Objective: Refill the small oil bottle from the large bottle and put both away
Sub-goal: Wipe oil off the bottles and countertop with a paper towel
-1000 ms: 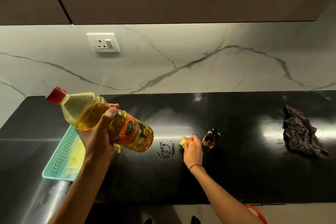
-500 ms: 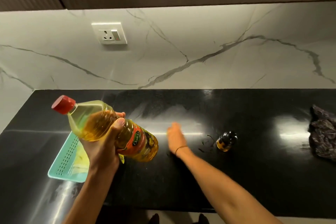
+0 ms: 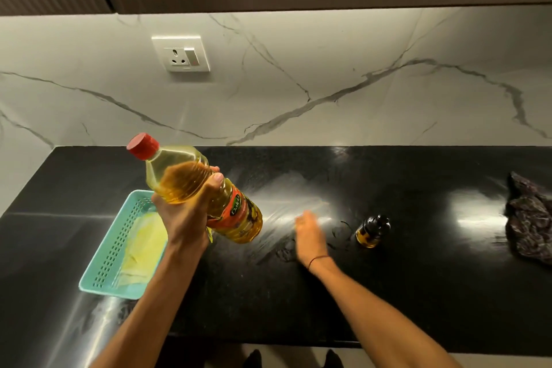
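My left hand (image 3: 182, 218) grips the large oil bottle (image 3: 209, 191) round its middle and holds it tilted above the black counter (image 3: 418, 293), its red cap (image 3: 142, 145) on and pointing up-left. The small oil bottle (image 3: 372, 231), dark-topped with amber oil, stands on the counter. My right hand (image 3: 310, 236) lies just left of it, blurred, with its fingers stretched flat on the counter. I see nothing in that hand.
A teal perforated basket (image 3: 110, 251) with a yellow cloth (image 3: 143, 248) inside sits at the left under the big bottle. A dark crumpled cloth (image 3: 528, 218) lies at the far right. Smears and dark marks (image 3: 340, 233) show around my right hand. A wall socket (image 3: 180, 54) is behind.
My right hand left the small bottle's side and swept left over the counter; the yellow piece at its fingertips is no longer seen. The left hand still holds the big bottle.
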A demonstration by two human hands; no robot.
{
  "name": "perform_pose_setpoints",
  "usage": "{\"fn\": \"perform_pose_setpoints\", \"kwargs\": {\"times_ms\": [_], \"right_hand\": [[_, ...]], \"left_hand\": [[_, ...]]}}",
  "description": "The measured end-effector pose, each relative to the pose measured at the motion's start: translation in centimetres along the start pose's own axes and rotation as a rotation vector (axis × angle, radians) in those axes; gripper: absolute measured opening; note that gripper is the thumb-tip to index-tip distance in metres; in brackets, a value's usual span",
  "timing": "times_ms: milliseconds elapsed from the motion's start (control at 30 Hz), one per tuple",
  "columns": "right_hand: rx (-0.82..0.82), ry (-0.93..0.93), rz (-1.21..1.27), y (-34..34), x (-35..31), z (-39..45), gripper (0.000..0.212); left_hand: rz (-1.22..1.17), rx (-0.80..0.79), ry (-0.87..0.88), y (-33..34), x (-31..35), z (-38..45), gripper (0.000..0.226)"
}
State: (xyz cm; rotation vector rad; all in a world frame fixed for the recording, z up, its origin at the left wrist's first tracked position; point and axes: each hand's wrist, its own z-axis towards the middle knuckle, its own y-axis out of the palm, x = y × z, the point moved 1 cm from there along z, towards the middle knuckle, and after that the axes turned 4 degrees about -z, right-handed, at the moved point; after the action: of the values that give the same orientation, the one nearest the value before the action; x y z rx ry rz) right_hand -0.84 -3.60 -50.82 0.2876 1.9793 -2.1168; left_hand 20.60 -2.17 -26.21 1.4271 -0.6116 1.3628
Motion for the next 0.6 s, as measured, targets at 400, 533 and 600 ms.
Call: {"fn": "perform_pose_setpoints", "kwargs": {"times_ms": [400, 533, 600], "right_hand": [[0.092, 0.168, -0.159, -1.3, 4.2, -0.2, 0.011], [-0.219, -0.628, -0.207, 0.6, -5.6, -7.9, 0.018], [-0.212, -0.847, -0.267, 1.2, -4.1, -8.6, 0.024]], "left_hand": [[0.050, -0.041, -0.021, -1.3, -2.6, 0.8, 0.031], [0.062, -0.062, -0.046, -1.3, -3.3, 0.6, 0.032], [0.095, -0.094, -0.041, -1.5, -3.6, 0.6, 0.044]]}}
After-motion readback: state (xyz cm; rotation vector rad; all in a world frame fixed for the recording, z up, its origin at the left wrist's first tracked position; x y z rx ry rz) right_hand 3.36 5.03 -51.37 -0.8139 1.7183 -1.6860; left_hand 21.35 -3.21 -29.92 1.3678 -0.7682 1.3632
